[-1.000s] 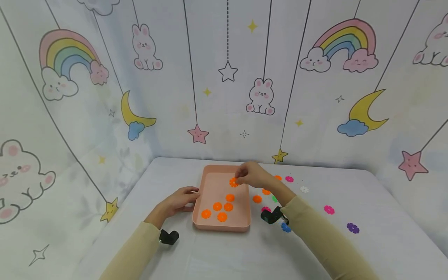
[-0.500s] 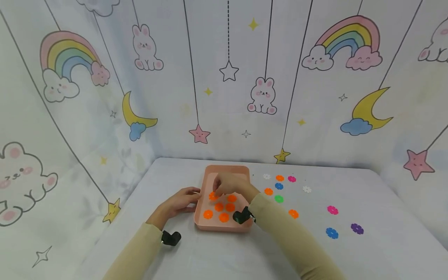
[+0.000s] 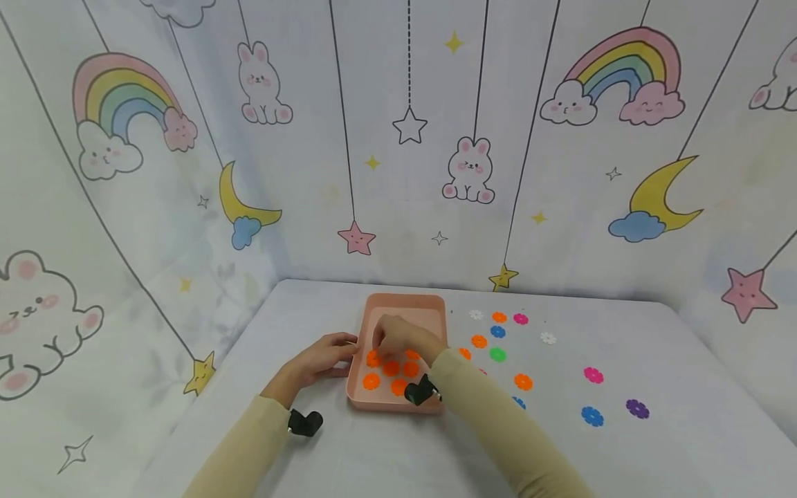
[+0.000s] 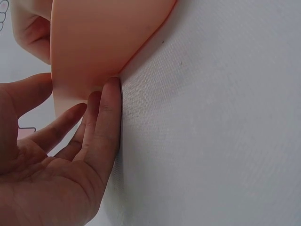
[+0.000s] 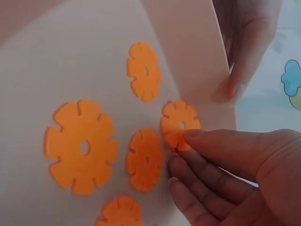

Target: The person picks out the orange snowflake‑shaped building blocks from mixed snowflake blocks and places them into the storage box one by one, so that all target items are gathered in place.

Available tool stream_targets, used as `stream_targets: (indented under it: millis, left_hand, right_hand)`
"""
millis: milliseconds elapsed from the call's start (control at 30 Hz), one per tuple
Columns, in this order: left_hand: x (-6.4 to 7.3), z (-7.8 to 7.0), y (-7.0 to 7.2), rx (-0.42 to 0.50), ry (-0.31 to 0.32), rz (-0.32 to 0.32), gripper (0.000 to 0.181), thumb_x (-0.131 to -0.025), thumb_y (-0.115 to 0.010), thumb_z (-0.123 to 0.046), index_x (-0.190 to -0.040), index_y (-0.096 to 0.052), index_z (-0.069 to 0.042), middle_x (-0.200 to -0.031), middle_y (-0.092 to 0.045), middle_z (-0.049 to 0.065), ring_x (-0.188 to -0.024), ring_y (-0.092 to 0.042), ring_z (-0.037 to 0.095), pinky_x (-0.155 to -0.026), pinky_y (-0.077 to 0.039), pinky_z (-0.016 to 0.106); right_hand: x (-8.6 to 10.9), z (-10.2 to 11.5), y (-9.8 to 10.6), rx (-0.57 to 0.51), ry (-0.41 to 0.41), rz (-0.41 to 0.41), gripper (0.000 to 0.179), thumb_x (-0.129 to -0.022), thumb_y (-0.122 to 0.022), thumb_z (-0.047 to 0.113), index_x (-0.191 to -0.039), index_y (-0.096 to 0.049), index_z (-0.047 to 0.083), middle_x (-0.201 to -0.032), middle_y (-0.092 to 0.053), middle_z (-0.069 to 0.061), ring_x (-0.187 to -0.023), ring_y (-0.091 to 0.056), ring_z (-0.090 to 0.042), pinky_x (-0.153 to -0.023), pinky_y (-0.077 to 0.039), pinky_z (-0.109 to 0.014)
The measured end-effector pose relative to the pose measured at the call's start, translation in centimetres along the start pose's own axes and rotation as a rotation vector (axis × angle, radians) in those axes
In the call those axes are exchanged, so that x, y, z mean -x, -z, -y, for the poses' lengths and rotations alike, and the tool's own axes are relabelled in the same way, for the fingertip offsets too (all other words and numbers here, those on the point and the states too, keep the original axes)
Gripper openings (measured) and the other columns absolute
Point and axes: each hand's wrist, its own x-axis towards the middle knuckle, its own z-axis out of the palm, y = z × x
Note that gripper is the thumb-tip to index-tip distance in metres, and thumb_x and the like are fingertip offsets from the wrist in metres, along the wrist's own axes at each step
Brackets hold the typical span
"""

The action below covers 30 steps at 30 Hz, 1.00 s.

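My right hand (image 3: 398, 335) is over the left part of a shallow pink tray (image 3: 406, 300). Between its thumb and fingers it pinches an orange interlocking flower disc (image 5: 180, 123), low over the tray floor. Several other orange discs (image 5: 81, 147) lie flat around it, some partly covered by the right hand and wrist in the head view. My left hand (image 3: 322, 356) rests at the tray's left side. In the left wrist view, the fairly straight fingers (image 4: 106, 122) of that hand touch the tray's outer wall, with the thumb at the rim.
Right of the tray, loose flower discs are scattered on the white cloth: orange (image 3: 523, 382), green (image 3: 497, 354), pink (image 3: 593, 375), blue (image 3: 592, 416), purple (image 3: 638, 409) and white (image 3: 548, 338). A patterned curtain (image 3: 398, 207) rises behind the table. Each wrist bears a black camera.
Carrying the orange disc, my right hand has moved from the tray's right edge leftward and nearer, down to the left part of the tray. The left hand stays at the tray's side.
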Motion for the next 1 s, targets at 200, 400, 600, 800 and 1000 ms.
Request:
stream_targets:
  millis: [200,400,600,800,1000]
  left_hand:
    - [0.0,-0.1,0.0,-0.006,0.003,0.003,0.049,-0.104,-0.059,-0.022,-0.145,-0.048,0.003,-0.133,-0.060,0.019,-0.117,-0.062,0.030,-0.093,-0.059,0.043]
    - [-0.1,-0.1,0.1,-0.011,0.018,0.002,0.048,-0.105,-0.058,-0.023,-0.145,-0.048,0.002,-0.134,-0.060,0.020,-0.118,-0.061,0.031,-0.093,-0.059,0.042]
    - [-0.2,-0.2,0.1,-0.027,0.027,-0.009,0.049,-0.106,-0.057,-0.024,-0.147,-0.047,0.001,-0.134,-0.060,0.020,-0.118,-0.062,0.031,-0.093,-0.059,0.041]
    - [-0.4,-0.1,0.0,-0.048,0.027,-0.023,0.049,-0.105,-0.058,-0.024,-0.146,-0.049,0.000,-0.131,-0.062,0.017,-0.113,-0.064,0.027,-0.092,-0.060,0.041]
    - [-0.5,0.0,-0.2,-0.040,0.024,-0.013,0.047,-0.105,-0.058,-0.024,-0.144,-0.051,-0.001,-0.130,-0.062,0.016,-0.114,-0.063,0.028,-0.092,-0.060,0.041]
  right_hand:
    - [0.0,-0.1,-0.2,0.037,-0.024,-0.016,0.007,-0.089,-0.075,0.006,-0.090,-0.072,0.012,-0.089,-0.067,0.001,-0.081,-0.060,-0.019,-0.076,-0.055,-0.030]
    - [1.2,0.2,1.5,0.140,0.069,-0.034,0.003,-0.091,-0.075,0.010,-0.092,-0.072,0.010,-0.090,-0.066,0.001,-0.081,-0.059,-0.016,-0.077,-0.055,-0.027]
    - [3.9,-0.2,4.3,0.125,0.147,-0.041,0.011,-0.093,-0.075,0.012,-0.101,-0.071,0.007,-0.094,-0.066,0.001,-0.086,-0.060,-0.015,-0.081,-0.055,-0.029]
    - [7.2,-2.4,6.7,0.084,0.214,-0.133,0.017,-0.093,-0.074,0.013,-0.108,-0.070,0.006,-0.095,-0.067,0.002,-0.090,-0.062,-0.015,-0.082,-0.056,-0.029]
    - [11.5,-5.7,8.9,0.103,0.244,-0.219,0.021,-0.093,-0.074,0.014,-0.113,-0.068,0.007,-0.095,-0.067,0.001,-0.090,-0.062,-0.015,-0.080,-0.057,-0.030]
